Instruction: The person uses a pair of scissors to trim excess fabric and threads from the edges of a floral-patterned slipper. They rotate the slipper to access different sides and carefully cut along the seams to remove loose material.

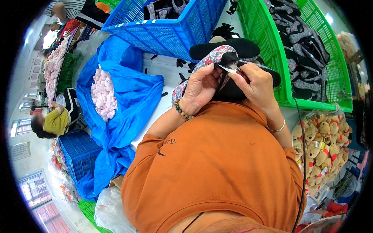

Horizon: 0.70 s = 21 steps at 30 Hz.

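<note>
In front of my chest, my left hand (199,86) is closed, pinching a narrow black strap (222,80) between thumb and fingertips. My right hand (257,82) is closed around a small silver pointed blade tool (227,69), which looks like thread snips; its handle is hidden in my fingers. The tip points left, close to the strap and the left fingertips. Beneath and beyond both hands lies a sewn piece of floral fabric (222,51) with padded black parts (245,48). My fingers cover part of where the strap joins it.
A blue crate (163,37) stands ahead, a green crate (268,46) of floral and black pieces at right. Left is a blue sheet (134,93) around pale pink fluffy pieces (103,93). Black scraps (180,63) dot the white surface. Bagged plush toys (322,143) sit right; another person (54,122) sits far left.
</note>
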Available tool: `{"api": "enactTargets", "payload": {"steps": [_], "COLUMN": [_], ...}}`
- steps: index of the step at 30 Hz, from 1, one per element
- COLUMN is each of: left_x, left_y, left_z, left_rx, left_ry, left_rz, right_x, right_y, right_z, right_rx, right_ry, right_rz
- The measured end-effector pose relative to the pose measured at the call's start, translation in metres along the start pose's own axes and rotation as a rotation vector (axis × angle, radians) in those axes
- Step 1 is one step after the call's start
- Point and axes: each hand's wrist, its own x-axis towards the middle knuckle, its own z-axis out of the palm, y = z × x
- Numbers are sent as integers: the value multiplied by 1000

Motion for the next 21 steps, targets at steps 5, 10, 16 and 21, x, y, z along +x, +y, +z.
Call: {"api": "enactTargets", "payload": {"steps": [5,10,16,21], "left_x": [-3,-4,-4,-6], "left_y": [0,-3,-5,-5], "left_z": [1,3,3,2], "left_rx": [-36,34,44,44], "left_ry": [-27,30,23,-15], "left_rz": [-53,-60,-56,-68], "right_x": [0,0,0,-2], "right_y": [-3,3,7,16], "right_z": [-8,-7,-6,-2], "right_rx": [-95,-65,-6,211], "right_ry": [3,10,-32,-88], "right_rz": [-29,-96,-92,-32]}}
